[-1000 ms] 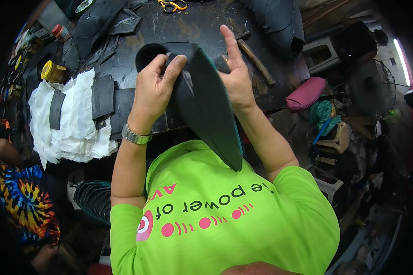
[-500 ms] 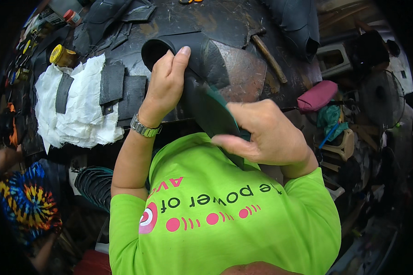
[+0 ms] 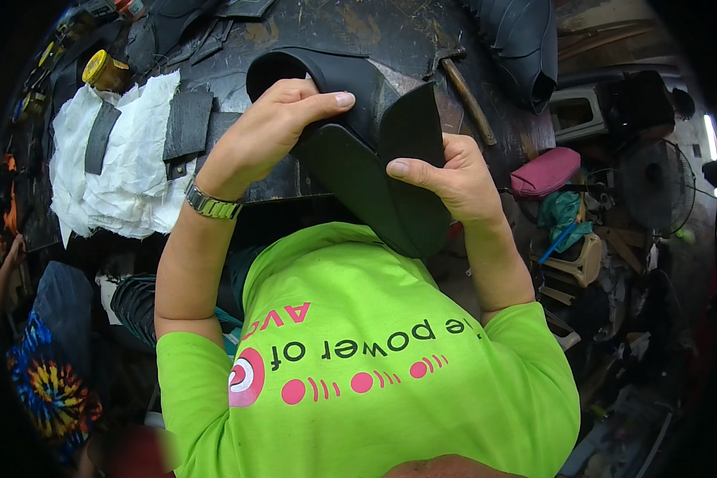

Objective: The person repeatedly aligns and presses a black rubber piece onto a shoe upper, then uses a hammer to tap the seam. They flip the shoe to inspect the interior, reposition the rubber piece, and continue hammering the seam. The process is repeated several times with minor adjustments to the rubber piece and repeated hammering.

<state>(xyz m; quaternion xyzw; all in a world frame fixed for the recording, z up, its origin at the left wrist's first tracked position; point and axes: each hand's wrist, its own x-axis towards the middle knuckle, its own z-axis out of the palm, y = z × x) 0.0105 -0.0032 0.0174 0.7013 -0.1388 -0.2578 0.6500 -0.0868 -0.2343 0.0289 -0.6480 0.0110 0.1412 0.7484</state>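
Observation:
Between my hands is a black boot upper (image 3: 350, 80), a smooth leather-like piece with a round opening at its left end and long flaps hanging toward my lap. My left hand (image 3: 283, 119) grips it near the opening, thumb on top and the fingers largely hidden behind the material. The loose, curved flap (image 3: 413, 119) at the right stands raised. My right hand (image 3: 458, 179) pinches this flap, its thumb on the face and its fingers behind. Below, the lower flap (image 3: 346, 171) lies against the front of my green shirt.
White cloth sheets (image 3: 115, 183) with dark strips lie on the black table (image 3: 327, 28) at left, beside a yellow-lidded jar (image 3: 103, 72). A hammer (image 3: 468, 103) rests at right, near another black boot-shaped piece (image 3: 518, 48). Beyond the edge are a pink pouch (image 3: 546, 171) and a fan (image 3: 657, 179).
My right hand has moved up and right, lifting the flap and spreading it open. My left hand has turned and shifted slightly left while keeping its hold.

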